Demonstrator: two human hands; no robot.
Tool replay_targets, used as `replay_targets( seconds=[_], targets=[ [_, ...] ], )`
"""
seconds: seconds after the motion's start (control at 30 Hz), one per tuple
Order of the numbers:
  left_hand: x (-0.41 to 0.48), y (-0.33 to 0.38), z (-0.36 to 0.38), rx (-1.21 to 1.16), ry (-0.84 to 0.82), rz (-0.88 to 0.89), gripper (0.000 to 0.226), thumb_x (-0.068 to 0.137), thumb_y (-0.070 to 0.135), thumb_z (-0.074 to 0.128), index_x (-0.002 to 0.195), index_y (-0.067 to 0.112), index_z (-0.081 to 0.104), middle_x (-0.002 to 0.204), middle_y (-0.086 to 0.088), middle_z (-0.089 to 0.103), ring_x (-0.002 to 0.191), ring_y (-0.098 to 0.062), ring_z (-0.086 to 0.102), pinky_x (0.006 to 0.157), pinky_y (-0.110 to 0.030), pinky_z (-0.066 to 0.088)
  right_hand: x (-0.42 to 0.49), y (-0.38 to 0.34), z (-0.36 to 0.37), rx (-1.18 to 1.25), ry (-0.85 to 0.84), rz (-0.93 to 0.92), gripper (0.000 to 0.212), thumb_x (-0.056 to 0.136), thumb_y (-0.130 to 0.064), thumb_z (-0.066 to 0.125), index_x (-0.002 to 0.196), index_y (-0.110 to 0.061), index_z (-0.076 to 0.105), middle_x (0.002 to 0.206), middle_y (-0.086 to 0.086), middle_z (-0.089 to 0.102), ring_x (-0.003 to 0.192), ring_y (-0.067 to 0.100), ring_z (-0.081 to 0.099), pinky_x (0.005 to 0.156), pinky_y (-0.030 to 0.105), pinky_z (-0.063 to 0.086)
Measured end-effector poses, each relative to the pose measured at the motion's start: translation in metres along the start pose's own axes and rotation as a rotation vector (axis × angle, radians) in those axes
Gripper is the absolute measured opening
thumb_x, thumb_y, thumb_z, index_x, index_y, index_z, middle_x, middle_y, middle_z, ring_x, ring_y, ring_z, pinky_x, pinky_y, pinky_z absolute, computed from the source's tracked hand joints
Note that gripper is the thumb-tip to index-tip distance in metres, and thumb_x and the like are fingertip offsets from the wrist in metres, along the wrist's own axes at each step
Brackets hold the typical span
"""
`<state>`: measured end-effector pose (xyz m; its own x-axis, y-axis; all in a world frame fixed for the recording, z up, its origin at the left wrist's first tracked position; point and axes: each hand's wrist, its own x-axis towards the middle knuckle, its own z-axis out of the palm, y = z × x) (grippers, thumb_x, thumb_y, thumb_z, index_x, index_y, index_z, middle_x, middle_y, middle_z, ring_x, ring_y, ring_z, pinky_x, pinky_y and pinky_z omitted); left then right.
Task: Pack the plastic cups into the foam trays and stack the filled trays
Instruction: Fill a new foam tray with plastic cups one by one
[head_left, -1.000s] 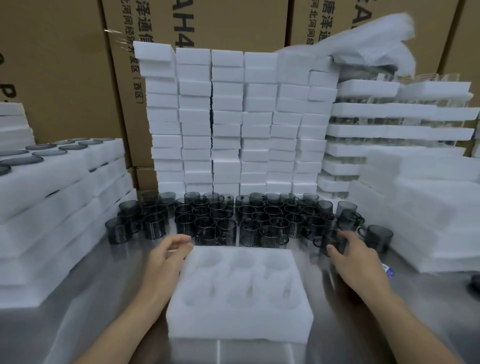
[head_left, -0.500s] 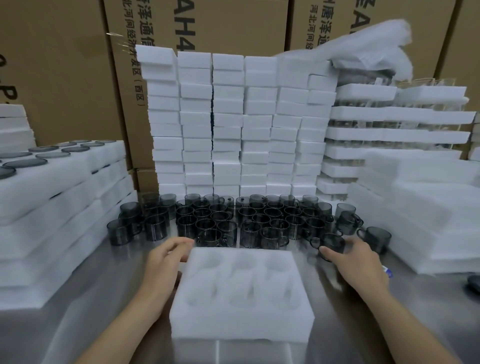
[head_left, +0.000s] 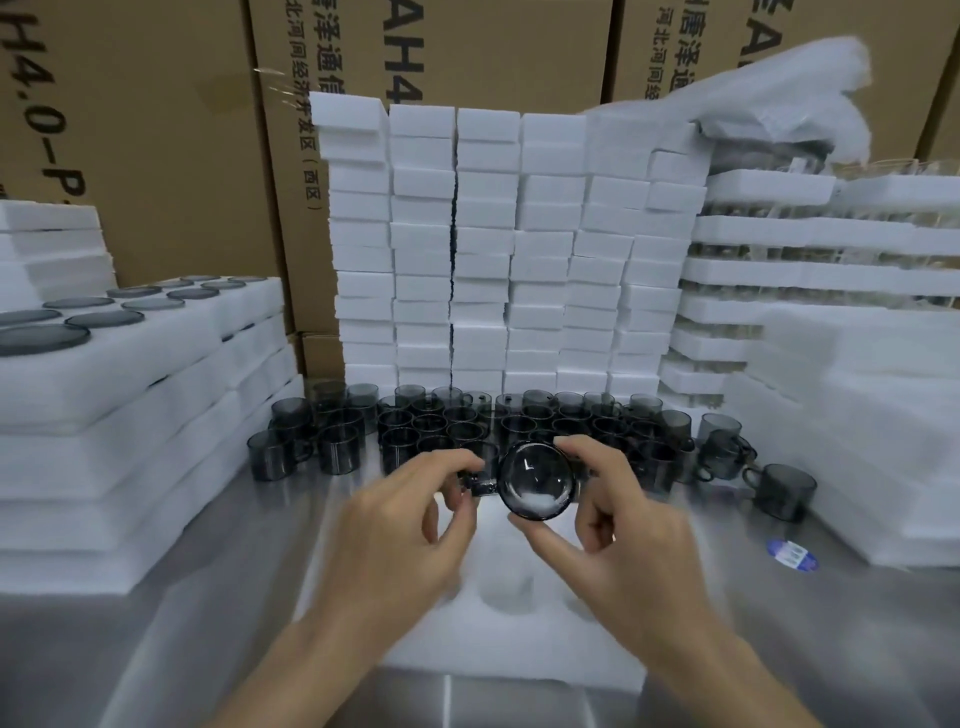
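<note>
Both left grip (head_left: 415, 519) and right grip (head_left: 613, 519) pinch the cup (head_left: 537, 486) between them.

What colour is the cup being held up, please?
The cup is translucent smoky grey; head view.

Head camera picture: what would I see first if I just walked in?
A smoky grey see-through plastic cup, held up between the left hand and right hand over a white foam tray. Behind it, a crowd of matching cups and a tall wall of white foam blocks.
</note>
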<state>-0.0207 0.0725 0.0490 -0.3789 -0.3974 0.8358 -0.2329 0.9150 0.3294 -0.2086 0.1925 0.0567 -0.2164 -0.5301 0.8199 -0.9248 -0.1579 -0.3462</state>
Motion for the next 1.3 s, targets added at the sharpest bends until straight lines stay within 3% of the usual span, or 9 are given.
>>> replay_targets(
  seconds=[0.1,0.37,0.57,0.8,0.9,1.0,1.07,1.2,1.3],
  targets=[
    [-0.002,0.003,0.0,0.0,0.008,0.127,0.021,0.094,0.024,0.07,0.112,0.034,0.066,0.089,0.019,0.06,0.059,-0.01,0.056,0.058,-0.032,0.05,-0.003,-0.003,-0.002,0.01,-0.03,-0.015,0.06,0.086,-0.061,0.07,0.135,-0.033,0.054,0.055,-0.013,0.036,0.045,0.006,0.037,0.042,0.028,0.043],
    [-0.007,-0.002,0.0,0.055,-0.083,0.122,0.001,0.094,0.027,0.067,0.094,0.026,0.068,0.077,0.013,0.058,0.059,-0.011,0.056,0.053,-0.035,0.049,-0.007,0.001,0.001,-0.017,-0.163,0.008,0.058,0.081,-0.074,0.067,0.123,-0.038,0.05,0.056,-0.01,0.041,0.048,0.01,0.047,0.048,0.021,0.037],
    [-0.008,-0.002,-0.002,0.017,-0.136,0.107,0.007,0.091,0.028,0.063,0.086,0.028,0.058,0.074,0.011,0.053,0.061,-0.014,0.056,0.055,-0.036,0.046,-0.008,0.006,0.004,-0.019,-0.262,-0.008,0.057,0.077,-0.082,0.066,0.113,-0.046,0.04,0.071,-0.008,0.057,0.056,0.014,0.055,0.048,0.023,0.035],
    [-0.008,-0.004,0.0,-0.015,-0.144,0.082,0.016,0.1,0.032,0.057,0.084,0.029,0.057,0.075,0.011,0.054,0.065,-0.017,0.058,0.058,-0.032,0.046,-0.008,0.008,0.004,0.034,-0.288,-0.009,0.058,0.078,-0.079,0.069,0.115,-0.044,0.04,0.07,-0.007,0.058,0.057,0.015,0.057,0.049,0.024,0.038],
    [-0.004,-0.005,0.001,-0.139,-0.178,-0.036,0.021,0.103,0.04,0.055,0.085,0.031,0.062,0.076,0.01,0.06,0.069,-0.016,0.061,0.06,-0.022,0.042,-0.007,0.01,0.002,0.119,-0.283,0.027,0.066,0.075,-0.086,0.068,0.119,-0.045,0.042,0.071,-0.007,0.058,0.06,0.016,0.057,0.053,0.028,0.043],
    [0.002,-0.006,0.006,-0.38,-0.202,-0.263,0.038,0.108,0.044,0.052,0.08,0.022,0.062,0.067,0.002,0.061,0.057,-0.013,0.058,0.059,-0.025,0.046,-0.006,0.012,0.0,0.124,-0.352,0.033,0.07,0.071,-0.088,0.069,0.122,-0.048,0.041,0.078,-0.008,0.062,0.067,0.017,0.061,0.062,0.039,0.053],
    [0.004,-0.006,0.008,-0.43,-0.251,-0.361,0.049,0.113,0.041,0.048,0.072,0.016,0.058,0.061,0.001,0.059,0.053,-0.016,0.054,0.058,-0.022,0.043,-0.005,0.012,0.001,0.107,-0.375,0.024,0.062,0.075,-0.082,0.069,0.118,-0.043,0.045,0.077,-0.008,0.063,0.068,0.017,0.063,0.064,0.043,0.055],
    [0.006,-0.007,0.01,-0.499,-0.382,-0.546,0.054,0.113,0.033,0.047,0.063,0.015,0.048,0.052,-0.003,0.047,0.049,-0.017,0.043,0.054,-0.021,0.039,-0.004,0.011,0.0,0.07,-0.38,0.045,0.045,0.08,-0.08,0.064,0.093,-0.041,0.046,0.07,-0.008,0.062,0.066,0.015,0.062,0.062,0.034,0.05],
    [0.005,-0.008,0.014,-0.529,-0.362,-0.609,0.054,0.11,0.023,0.049,0.06,0.012,0.032,0.055,0.001,0.032,0.048,-0.019,0.031,0.048,-0.026,0.037,-0.005,0.009,0.0,-0.013,-0.422,0.025,0.049,0.079,-0.087,0.058,0.078,-0.04,0.043,0.072,-0.014,0.063,0.067,0.01,0.061,0.057,0.026,0.04]
  ],
)
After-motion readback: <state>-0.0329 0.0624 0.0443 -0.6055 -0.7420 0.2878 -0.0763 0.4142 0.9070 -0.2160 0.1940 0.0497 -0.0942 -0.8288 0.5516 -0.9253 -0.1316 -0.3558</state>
